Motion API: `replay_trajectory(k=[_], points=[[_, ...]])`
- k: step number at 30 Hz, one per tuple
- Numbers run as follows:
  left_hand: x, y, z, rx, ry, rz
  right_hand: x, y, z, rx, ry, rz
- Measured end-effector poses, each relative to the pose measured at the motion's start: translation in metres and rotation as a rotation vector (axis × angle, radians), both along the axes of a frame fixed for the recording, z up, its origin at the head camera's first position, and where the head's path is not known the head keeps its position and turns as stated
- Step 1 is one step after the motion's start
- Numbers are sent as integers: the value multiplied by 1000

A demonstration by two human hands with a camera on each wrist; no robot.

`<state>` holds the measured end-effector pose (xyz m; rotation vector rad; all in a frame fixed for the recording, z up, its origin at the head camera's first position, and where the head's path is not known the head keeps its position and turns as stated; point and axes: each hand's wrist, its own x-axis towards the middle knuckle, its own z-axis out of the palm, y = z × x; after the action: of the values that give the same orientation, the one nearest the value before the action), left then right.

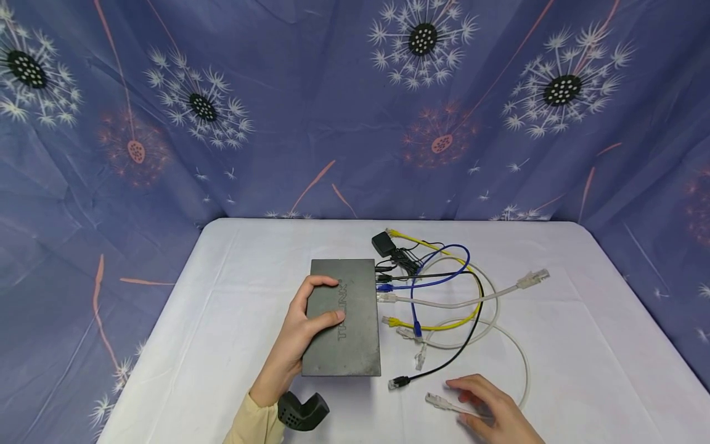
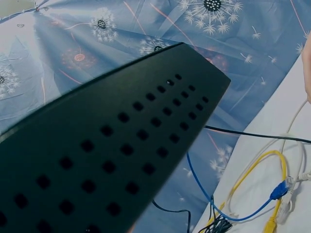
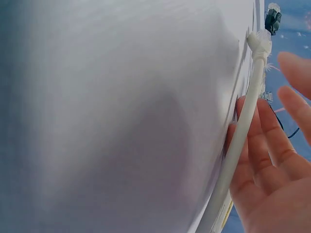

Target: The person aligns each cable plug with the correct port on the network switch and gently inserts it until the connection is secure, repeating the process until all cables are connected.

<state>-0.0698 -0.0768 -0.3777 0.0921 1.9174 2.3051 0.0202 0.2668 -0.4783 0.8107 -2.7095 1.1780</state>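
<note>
Gripping the box (image 1: 349, 354) from the left, left hand (image 1: 296, 330) prob kept the cables (image 1: 455, 305) reachable, right hand (image 1: 493, 406) just loose by the near plug (image 1: 437, 401).

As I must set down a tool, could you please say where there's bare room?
The left of the table is bare, up to the left hand and dark box; so is its right, beyond the pale upper plug. Crowded: right of the box, with cables and adapter, down to the right hand.
</note>
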Motion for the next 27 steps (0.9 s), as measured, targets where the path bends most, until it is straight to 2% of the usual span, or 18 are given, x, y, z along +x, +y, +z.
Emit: replay_trajectory(k=[4,10,16,19,27], points=[[0,0,1,-10,0,9,0,2,0,10,-59,20],[0,1,1,-8,-6,5,-1,0,0,21,-81,63],[0,0,0,-2,-2,-7,-2,0,3,25,-194,63],[0,0,-1,5,-2,-12,-2,-2,1,-4,-144,71],[1,0,-2,-9,0,-2,-3,-6,-2,-110,57,78]])
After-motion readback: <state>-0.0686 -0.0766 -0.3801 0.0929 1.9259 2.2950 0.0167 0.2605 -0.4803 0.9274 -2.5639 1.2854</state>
